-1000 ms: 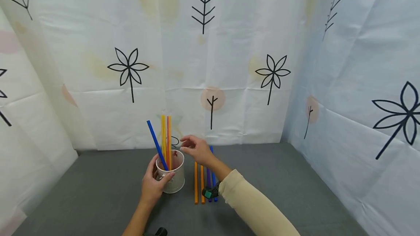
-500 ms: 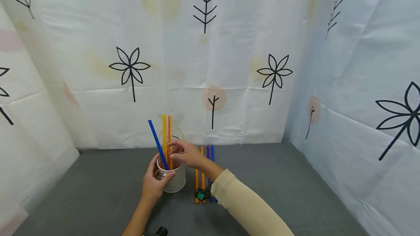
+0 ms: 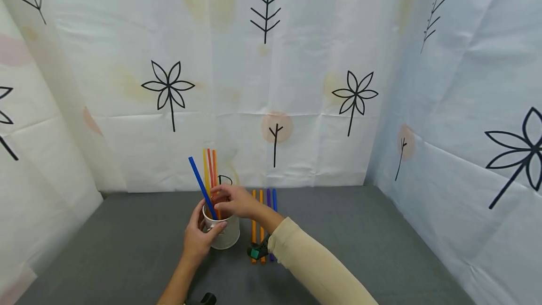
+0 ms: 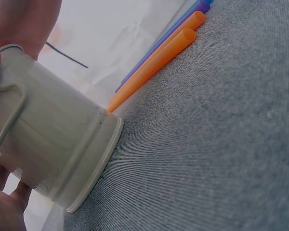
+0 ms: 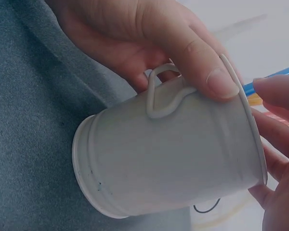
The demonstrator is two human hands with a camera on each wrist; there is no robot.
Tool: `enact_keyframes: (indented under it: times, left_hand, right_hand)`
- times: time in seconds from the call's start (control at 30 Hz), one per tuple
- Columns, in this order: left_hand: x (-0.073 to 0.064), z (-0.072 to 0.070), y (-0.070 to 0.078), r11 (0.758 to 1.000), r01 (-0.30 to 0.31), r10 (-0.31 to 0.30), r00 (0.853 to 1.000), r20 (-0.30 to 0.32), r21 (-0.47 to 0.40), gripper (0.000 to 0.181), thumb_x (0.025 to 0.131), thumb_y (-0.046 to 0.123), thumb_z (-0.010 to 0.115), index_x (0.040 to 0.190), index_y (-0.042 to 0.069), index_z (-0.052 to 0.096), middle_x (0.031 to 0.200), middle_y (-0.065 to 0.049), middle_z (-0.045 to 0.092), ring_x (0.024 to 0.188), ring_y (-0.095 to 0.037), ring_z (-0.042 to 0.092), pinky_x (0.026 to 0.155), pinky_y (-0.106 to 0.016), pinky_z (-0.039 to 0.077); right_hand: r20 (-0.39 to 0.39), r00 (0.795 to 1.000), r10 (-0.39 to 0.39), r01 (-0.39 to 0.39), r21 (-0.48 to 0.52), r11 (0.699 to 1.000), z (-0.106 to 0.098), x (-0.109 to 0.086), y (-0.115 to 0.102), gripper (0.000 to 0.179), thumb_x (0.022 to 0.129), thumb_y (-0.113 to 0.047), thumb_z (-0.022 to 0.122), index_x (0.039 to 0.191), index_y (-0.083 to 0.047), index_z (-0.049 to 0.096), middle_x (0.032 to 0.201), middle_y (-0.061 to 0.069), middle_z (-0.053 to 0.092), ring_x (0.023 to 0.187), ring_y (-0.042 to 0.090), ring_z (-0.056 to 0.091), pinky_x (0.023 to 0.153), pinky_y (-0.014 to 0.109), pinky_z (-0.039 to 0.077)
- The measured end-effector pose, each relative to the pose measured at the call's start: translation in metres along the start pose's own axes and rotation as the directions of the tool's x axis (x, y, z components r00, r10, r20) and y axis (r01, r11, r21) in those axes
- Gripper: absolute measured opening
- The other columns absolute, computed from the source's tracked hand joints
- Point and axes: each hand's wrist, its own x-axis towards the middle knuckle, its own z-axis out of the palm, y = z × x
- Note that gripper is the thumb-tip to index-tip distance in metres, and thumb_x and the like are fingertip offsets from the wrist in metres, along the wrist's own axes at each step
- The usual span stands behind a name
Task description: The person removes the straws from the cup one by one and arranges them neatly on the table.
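Note:
A white cup (image 3: 227,236) with a small side handle stands on the grey table, its mouth up. My left hand (image 3: 197,239) grips its near left side, thumb by the rim, as the right wrist view also shows. A blue straw (image 3: 197,174) leans left out of the cup, beside yellow (image 3: 205,166), red (image 3: 210,166) and orange (image 3: 215,166) upright straws. My right hand (image 3: 241,202) reaches over the mouth, its fingers bent at the straws. Whether the fingertips pinch one is hidden.
Right of the cup, two orange straws (image 3: 254,229), a purple straw (image 3: 268,196) and a blue straw (image 3: 274,198) lie side by side on the table (image 3: 338,239). A patterned white cloth (image 3: 305,154) rises behind. A dark object (image 3: 208,299) shows at the bottom edge.
My right hand has come in from the right over the cup to the straws. The upright straws have shifted slightly left and spread apart. My left hand keeps its grip on the cup.

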Motion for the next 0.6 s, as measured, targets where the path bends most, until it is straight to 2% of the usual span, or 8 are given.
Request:
enact_keyframes:
  times: [0.23,0.37,0.6]
  left_hand:
    - [-0.001,0.000,0.001,1.000,-0.001,0.001,1.000,0.002,0.002,0.076,0.084,0.003,0.075,0.146,-0.005,0.033,0.143,-0.030,0.040,0.131,-0.044,0.040,0.108,-0.058,0.030]
    - [-0.002,0.000,0.001,1.000,0.005,-0.005,1.000,0.010,0.009,0.076,0.084,0.005,0.075,0.146,-0.004,0.032,0.143,-0.030,0.040,0.131,-0.043,0.040,0.108,-0.058,0.030]
    - [-0.001,-0.001,0.000,1.000,-0.010,0.010,1.000,0.009,0.006,0.077,0.084,0.003,0.075,0.146,-0.006,0.031,0.145,-0.030,0.038,0.132,-0.044,0.038,0.107,-0.059,0.030]
  right_hand:
    - [-0.038,0.998,0.045,-0.048,-0.076,0.996,0.005,0.002,-0.007,0.037,0.094,-0.016,0.067,0.129,-0.008,0.058,0.104,0.000,0.070,0.090,0.005,0.064,0.074,0.020,0.053]
    - [-0.058,0.997,0.060,-0.066,-0.111,0.992,0.007,0.005,-0.009,0.030,0.092,-0.016,0.069,0.120,-0.009,0.061,0.098,-0.002,0.070,0.087,0.004,0.063,0.072,0.020,0.053]
    - [-0.063,0.997,0.039,-0.050,-0.174,0.983,0.012,0.011,-0.010,0.019,0.090,-0.016,0.072,0.106,-0.009,0.065,0.093,-0.003,0.070,0.082,0.004,0.063,0.071,0.018,0.052]
